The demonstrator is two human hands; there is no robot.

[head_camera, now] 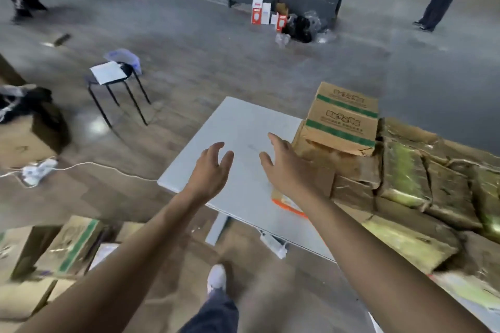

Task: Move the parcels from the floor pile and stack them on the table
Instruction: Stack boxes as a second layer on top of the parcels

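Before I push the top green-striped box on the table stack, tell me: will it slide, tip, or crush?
The top box sits tilted on the crumpled boxes below, so it may tip. Its torn lower edge suggests soft cardboard that probably dents. Rough cardboard likely resists sliding.

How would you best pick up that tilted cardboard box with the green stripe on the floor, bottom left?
Probably from above, left hand and right hand on opposite edges of the green-striped box. Its broad face is tilted upward and exposed, and other boxes sit close beside it, so its lower sides look hard to reach.
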